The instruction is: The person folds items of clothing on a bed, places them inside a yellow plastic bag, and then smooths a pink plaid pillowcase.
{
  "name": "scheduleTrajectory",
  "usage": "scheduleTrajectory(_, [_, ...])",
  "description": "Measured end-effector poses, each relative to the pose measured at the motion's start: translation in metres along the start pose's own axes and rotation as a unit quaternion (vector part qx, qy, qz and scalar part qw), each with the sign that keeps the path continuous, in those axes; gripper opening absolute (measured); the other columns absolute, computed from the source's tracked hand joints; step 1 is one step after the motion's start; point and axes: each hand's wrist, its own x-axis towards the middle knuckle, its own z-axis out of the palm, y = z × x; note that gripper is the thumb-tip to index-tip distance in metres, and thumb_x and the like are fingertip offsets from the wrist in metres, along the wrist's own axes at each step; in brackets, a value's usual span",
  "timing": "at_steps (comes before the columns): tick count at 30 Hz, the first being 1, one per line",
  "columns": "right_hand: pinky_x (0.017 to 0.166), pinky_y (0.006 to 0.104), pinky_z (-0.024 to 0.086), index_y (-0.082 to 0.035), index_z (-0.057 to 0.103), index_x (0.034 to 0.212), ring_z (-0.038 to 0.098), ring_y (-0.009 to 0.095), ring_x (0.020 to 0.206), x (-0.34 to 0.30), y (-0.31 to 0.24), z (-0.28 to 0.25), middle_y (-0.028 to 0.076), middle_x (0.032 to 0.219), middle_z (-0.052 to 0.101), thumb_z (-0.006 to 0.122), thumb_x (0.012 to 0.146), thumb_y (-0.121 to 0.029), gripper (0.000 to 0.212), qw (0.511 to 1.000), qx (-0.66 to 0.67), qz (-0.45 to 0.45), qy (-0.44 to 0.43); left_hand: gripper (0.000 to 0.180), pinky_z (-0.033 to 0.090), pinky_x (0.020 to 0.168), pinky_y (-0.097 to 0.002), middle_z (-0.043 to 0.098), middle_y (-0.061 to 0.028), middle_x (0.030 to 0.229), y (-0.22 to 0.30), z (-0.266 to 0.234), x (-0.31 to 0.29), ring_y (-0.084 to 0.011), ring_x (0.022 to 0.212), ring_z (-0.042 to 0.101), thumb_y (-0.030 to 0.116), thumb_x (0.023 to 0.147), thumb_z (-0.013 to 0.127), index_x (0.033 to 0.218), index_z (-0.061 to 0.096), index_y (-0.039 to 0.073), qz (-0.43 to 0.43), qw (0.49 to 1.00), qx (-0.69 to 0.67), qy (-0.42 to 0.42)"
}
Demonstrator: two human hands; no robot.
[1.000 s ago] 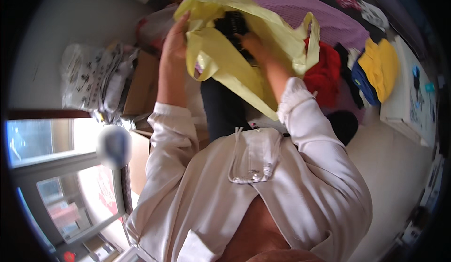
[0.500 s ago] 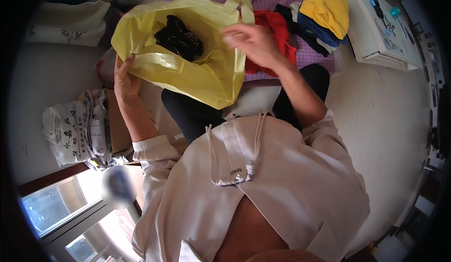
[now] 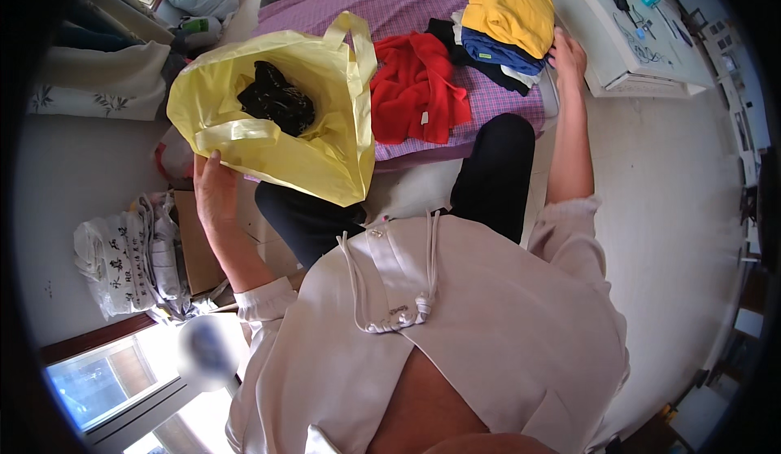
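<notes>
Our left hand (image 3: pixel 215 194) pinches the near rim of the yellow plastic bag (image 3: pixel 338 161) by the bed's (image 3: pixel 407 2) near edge, seemingly so its mouth gapes; our right hand's (image 3: pixel 568 57) half-curled fingers reach the yellow garment (image 3: pixel 511 10), grip unclear

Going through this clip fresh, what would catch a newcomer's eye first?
Probably the big yellow bag, standing open left of centre with a dark bundle inside and the left hand at its near left rim. Next, the bright red garment lying just right of it on the purple checked cover. Then the yellow garment topping a clothes pile at upper right, with the right hand at its right edge.
</notes>
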Motion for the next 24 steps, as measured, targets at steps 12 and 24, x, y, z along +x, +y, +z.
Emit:
scheduleTrajectory(12, [0.083, 0.0330, 0.051, 0.007, 0.055, 0.115, 0.064, 0.023, 0.095, 0.123, 0.016, 0.048, 0.013, 0.110, 0.063, 0.084, 0.065, -0.021, 0.064, 0.967, -0.010, 0.105, -0.234, 0.045, 0.048, 0.087, -0.0372, 0.057, -0.0069, 0.120, -0.024, 0.012, -0.026, -0.0188, 0.105, 0.058, 0.020, 0.090, 0.055, 0.132, 0.043, 0.007, -0.050, 0.991, 0.113, 0.050])
scheduleTrajectory(24, [0.086, 0.0360, 0.051, 0.002, 0.052, 0.121, 0.062, 0.027, 0.100, 0.129, 0.001, 0.071, 0.014, 0.114, 0.062, 0.072, 0.076, -0.013, 0.051, 0.936, 0.056, 0.206, -0.281, 0.037, 0.047, 0.091, -0.0417, 0.054, -0.0142, 0.124, -0.043, 0.020, -0.049, -0.0257, 0.111, 0.055, 0.011, 0.094, 0.046, 0.128, 0.042, -0.003, -0.089, 0.990, -0.057, 0.097])
